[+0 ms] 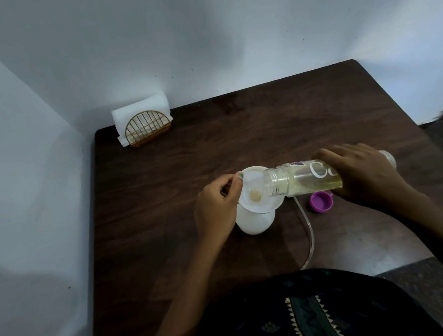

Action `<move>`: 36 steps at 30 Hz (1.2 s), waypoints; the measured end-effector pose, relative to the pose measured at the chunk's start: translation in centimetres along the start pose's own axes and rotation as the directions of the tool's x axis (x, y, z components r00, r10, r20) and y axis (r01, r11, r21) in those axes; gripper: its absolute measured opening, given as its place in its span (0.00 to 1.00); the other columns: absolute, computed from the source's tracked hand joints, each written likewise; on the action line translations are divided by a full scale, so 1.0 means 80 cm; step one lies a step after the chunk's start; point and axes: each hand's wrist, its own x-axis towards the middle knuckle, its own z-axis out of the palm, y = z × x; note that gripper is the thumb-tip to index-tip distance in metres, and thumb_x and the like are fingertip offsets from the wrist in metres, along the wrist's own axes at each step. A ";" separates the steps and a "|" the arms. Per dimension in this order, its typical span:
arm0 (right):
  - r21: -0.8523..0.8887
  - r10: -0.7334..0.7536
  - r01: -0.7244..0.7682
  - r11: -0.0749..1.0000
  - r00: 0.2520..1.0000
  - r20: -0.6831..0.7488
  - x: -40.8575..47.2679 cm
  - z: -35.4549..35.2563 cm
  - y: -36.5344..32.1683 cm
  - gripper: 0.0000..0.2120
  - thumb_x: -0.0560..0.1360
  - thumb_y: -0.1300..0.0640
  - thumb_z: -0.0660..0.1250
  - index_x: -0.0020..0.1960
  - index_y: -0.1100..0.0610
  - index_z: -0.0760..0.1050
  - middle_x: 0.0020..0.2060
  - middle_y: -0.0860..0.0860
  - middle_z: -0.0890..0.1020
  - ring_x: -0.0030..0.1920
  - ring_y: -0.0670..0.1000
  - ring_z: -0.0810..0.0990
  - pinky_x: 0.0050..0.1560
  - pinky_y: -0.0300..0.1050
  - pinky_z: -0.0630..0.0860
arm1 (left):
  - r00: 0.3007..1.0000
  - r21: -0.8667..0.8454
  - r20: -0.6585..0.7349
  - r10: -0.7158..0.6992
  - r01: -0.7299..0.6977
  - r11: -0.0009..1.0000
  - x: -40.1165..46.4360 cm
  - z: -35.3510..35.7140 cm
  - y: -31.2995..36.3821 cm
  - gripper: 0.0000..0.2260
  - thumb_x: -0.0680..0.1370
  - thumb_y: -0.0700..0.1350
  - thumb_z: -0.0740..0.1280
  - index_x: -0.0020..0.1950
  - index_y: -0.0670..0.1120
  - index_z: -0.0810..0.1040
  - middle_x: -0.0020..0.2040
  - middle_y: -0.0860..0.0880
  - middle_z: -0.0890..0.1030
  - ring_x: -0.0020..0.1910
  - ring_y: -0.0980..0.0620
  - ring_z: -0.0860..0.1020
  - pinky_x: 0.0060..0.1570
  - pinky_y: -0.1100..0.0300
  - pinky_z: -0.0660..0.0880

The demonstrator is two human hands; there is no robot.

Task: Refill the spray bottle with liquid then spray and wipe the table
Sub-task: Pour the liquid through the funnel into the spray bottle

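Spray bottle stands white and uncapped mid-table, a white funnel seated in its neck. Left hand pinches the funnel rim; right hand is clamped around the refill bottle, tipped mouth-over-funnel. Best to pour slowly — keep the funnel steady. Counted: one funnel, one purple cap right of the spray bottle, one dip tube, one napkin holder.

Your tabletop: far half bare, free passage. Obstructions: napkin holder, far-left corner; purple cap and clear tube, centre-right, near you.
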 end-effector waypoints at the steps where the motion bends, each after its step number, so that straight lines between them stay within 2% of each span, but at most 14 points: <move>1: 0.001 -0.001 0.001 1.000 1.000 -0.005 0.000 0.000 0.000 0.28 0.57 0.56 0.81 0.52 0.56 0.74 0.40 0.53 0.81 0.37 0.57 0.80 0.37 0.46 0.71 | 1.000 0.000 -0.001 0.000 0.000 1.000 0.000 0.000 0.001 0.10 0.78 0.52 0.64 0.46 0.51 0.83 0.34 0.48 0.82 0.34 0.51 0.78 0.32 0.56 0.71; 11: 0.010 -0.011 0.011 1.000 1.000 -0.005 0.001 -0.001 -0.001 0.29 0.56 0.56 0.82 0.53 0.57 0.74 0.40 0.54 0.82 0.37 0.57 0.80 0.37 0.45 0.71 | 1.000 0.003 -0.004 0.000 0.000 1.000 0.001 0.001 -0.001 0.10 0.78 0.51 0.64 0.46 0.51 0.83 0.35 0.49 0.82 0.34 0.51 0.78 0.33 0.53 0.73; 16: 0.006 -0.007 0.007 1.000 1.000 -0.007 0.001 -0.001 -0.001 0.27 0.57 0.56 0.81 0.52 0.57 0.74 0.40 0.54 0.81 0.37 0.57 0.80 0.37 0.45 0.69 | 1.000 0.005 0.003 -0.006 0.006 1.000 0.001 0.001 -0.001 0.10 0.78 0.52 0.64 0.46 0.51 0.83 0.33 0.51 0.81 0.31 0.56 0.75 0.32 0.58 0.69; 21: 0.007 -0.019 0.019 1.000 1.000 -0.004 0.001 -0.001 0.000 0.28 0.57 0.56 0.81 0.53 0.57 0.74 0.40 0.54 0.81 0.36 0.57 0.80 0.37 0.44 0.69 | 1.000 0.003 0.001 -0.005 0.005 1.000 0.001 0.001 -0.001 0.10 0.78 0.52 0.64 0.47 0.51 0.83 0.35 0.51 0.82 0.33 0.53 0.77 0.33 0.55 0.72; 28: 0.006 -0.012 0.012 1.000 1.000 0.006 0.001 0.000 0.001 0.29 0.58 0.55 0.81 0.54 0.55 0.73 0.41 0.54 0.81 0.38 0.58 0.80 0.37 0.47 0.72 | 1.000 0.005 0.005 -0.002 0.002 1.000 0.001 0.001 -0.001 0.10 0.79 0.51 0.63 0.47 0.51 0.83 0.35 0.52 0.81 0.33 0.56 0.76 0.32 0.60 0.69; 36: -0.006 -0.029 0.029 1.000 1.000 -0.003 0.002 -0.004 -0.001 0.31 0.55 0.57 0.82 0.54 0.57 0.74 0.40 0.55 0.82 0.37 0.57 0.81 0.38 0.44 0.69 | 1.000 0.006 0.002 0.011 -0.011 1.000 0.001 0.000 -0.002 0.10 0.79 0.52 0.64 0.45 0.51 0.83 0.32 0.51 0.80 0.29 0.58 0.73 0.30 0.60 0.67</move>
